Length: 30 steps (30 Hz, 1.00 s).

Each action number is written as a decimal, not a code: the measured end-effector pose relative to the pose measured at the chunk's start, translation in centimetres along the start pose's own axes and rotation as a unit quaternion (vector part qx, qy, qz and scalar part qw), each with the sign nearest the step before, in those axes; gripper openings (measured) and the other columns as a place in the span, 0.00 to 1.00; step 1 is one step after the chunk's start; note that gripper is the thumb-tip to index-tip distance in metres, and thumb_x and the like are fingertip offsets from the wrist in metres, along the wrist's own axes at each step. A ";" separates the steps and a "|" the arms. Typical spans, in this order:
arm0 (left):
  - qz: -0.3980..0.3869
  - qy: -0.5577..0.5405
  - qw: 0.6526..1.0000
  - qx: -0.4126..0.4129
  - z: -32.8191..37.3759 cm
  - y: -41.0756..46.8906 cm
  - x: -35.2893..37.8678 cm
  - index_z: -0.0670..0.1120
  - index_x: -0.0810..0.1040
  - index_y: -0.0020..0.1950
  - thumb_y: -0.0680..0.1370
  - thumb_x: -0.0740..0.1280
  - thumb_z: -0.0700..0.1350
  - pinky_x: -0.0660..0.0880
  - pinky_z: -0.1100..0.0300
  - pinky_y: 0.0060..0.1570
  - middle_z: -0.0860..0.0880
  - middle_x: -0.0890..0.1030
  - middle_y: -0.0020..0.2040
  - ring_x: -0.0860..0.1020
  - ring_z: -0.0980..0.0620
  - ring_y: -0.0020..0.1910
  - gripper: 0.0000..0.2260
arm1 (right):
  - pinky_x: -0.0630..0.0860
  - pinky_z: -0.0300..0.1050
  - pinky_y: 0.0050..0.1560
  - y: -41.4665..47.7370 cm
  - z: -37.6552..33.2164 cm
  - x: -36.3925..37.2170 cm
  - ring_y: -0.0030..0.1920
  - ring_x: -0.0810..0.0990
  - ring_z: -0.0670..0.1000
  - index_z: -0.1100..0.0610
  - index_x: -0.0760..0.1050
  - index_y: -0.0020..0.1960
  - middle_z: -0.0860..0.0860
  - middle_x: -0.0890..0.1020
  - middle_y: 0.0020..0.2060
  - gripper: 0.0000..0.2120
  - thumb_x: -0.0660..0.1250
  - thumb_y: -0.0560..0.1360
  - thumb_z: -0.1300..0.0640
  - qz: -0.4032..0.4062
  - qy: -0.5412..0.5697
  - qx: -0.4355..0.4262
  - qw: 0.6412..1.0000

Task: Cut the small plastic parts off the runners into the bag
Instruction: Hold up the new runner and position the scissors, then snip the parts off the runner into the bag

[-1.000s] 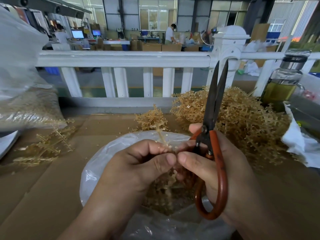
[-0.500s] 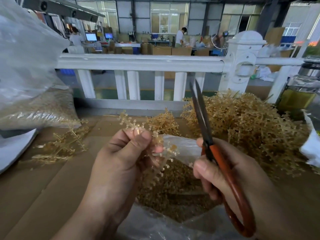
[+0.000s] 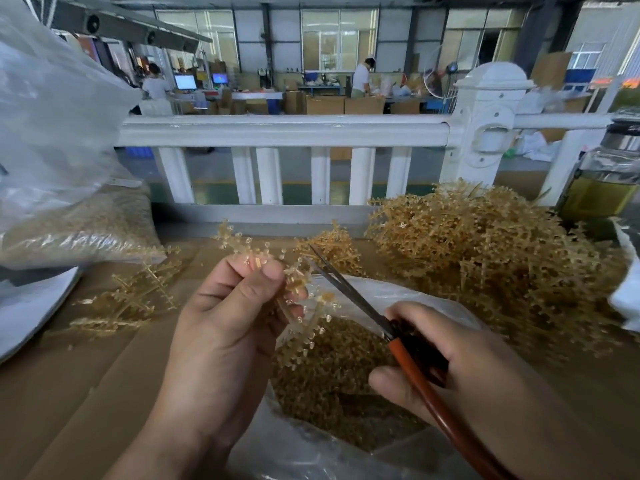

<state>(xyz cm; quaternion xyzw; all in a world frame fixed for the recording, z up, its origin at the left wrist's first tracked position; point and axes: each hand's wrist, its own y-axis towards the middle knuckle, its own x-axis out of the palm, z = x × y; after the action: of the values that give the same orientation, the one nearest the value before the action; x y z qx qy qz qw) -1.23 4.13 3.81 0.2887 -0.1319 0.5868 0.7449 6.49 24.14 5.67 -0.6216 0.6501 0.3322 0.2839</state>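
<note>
Mid-cutting: left hand (image 3: 221,327) pinches a runner (image 3: 298,299) over the bag (image 3: 415,299); right hand (image 3: 460,372) grips scissors (image 3: 349,292), blades at it. Next: snip parts so they drop in.

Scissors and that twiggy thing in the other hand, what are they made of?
The scissors in the right hand look like metal: thin, dull grey blades. Their handle loops are smooth orange-red, probably a plastic or rubber coat. The runner pinched by the left hand looks like plastic: pale amber, partly see-through, with glossy little tips.
</note>
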 end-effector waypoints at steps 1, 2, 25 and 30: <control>0.003 0.000 1.000 -0.002 0.0 0.0 0.0 0.49 0.78 0.39 0.69 0.75 0.45 0.78 0.54 0.44 0.45 0.78 0.38 0.78 0.51 0.36 0.06 | 0.73 0.35 0.47 0.0 0.0 0.0 0.53 0.70 0.25 0.20 0.60 0.55 0.20 0.68 0.54 0.32 0.52 0.53 0.13 0.002 -0.007 0.000 1.000; 0.006 0.003 1.000 -0.003 0.0 0.1 0.0 0.49 0.79 0.38 0.68 0.76 0.45 0.78 0.55 0.43 0.45 0.78 0.38 0.77 0.51 0.35 0.06 | 0.73 0.35 0.47 0.0 0.0 -0.1 0.54 0.69 0.25 0.19 0.59 0.54 0.20 0.67 0.55 0.31 0.52 0.53 0.13 0.002 -0.009 0.003 1.000; 0.007 0.026 1.000 0.009 0.6 0.0 0.1 0.49 0.83 0.37 0.72 0.70 0.41 0.74 0.66 0.32 0.47 0.82 0.39 0.76 0.57 0.29 0.05 | 0.78 0.38 0.49 -0.1 0.0 -0.3 0.49 0.78 0.29 0.21 0.64 0.57 0.25 0.76 0.50 0.36 0.52 0.52 0.12 -0.039 -0.010 -0.003 0.999; -0.004 0.052 0.999 0.012 0.4 0.1 -0.1 0.49 0.83 0.38 0.71 0.72 0.40 0.74 0.66 0.33 0.46 0.83 0.40 0.76 0.57 0.30 0.04 | 0.78 0.38 0.50 -0.2 -0.2 -0.4 0.48 0.79 0.32 0.24 0.65 0.58 0.29 0.78 0.49 0.35 0.57 0.54 0.15 -0.041 0.003 -0.006 0.999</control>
<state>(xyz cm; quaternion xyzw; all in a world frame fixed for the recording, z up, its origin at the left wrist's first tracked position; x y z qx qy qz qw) -1.25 3.83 4.12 0.2677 -0.0846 0.5994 0.7496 6.71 24.29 6.11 -0.6505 0.6229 0.3222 0.2916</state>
